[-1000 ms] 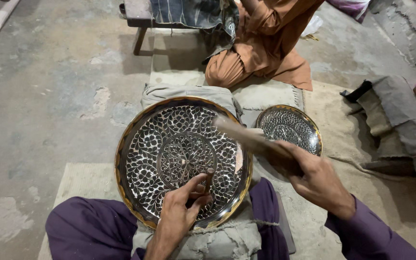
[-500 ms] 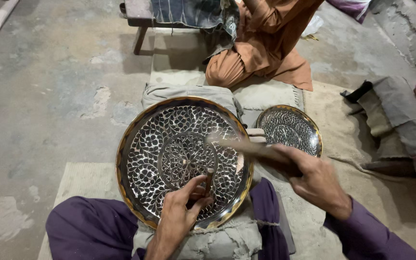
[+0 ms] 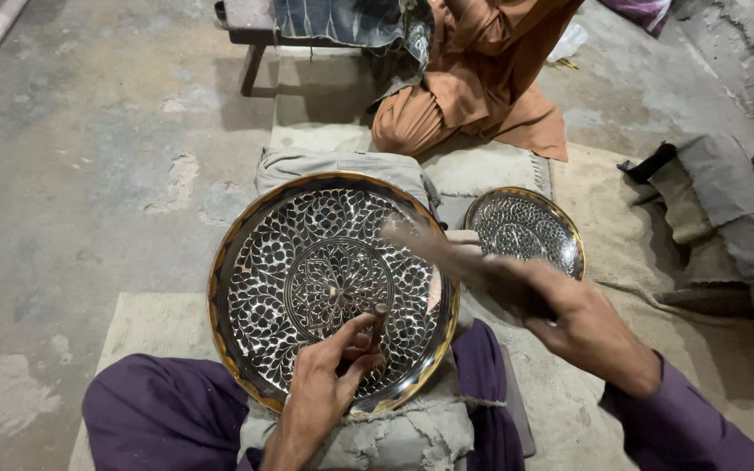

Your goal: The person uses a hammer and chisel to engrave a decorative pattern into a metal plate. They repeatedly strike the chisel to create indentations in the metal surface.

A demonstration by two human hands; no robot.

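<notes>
Head view, left hand (image 3: 325,392) grip pinching punch (image 3: 378,321) on engraved tray (image 3: 246,253), right hand (image 3: 569,318) grip clasping blurred mallet (image 3: 434,249).

A large round metal tray (image 3: 333,288) with a golden rim and a dense black-and-silver pattern of leaves around a central rosette lies flat on a grey padded cushion at the centre of the frame, tilted slightly toward the camera. A short dark chisel (image 3: 378,324) stands nearly upright with its tip on the tray's lower right part, just beside the rosette. A wooden mallet (image 3: 447,253), blurred, lies slantwise above the tray's right edge, its head toward the upper left and its handle running down to the right.
</notes>
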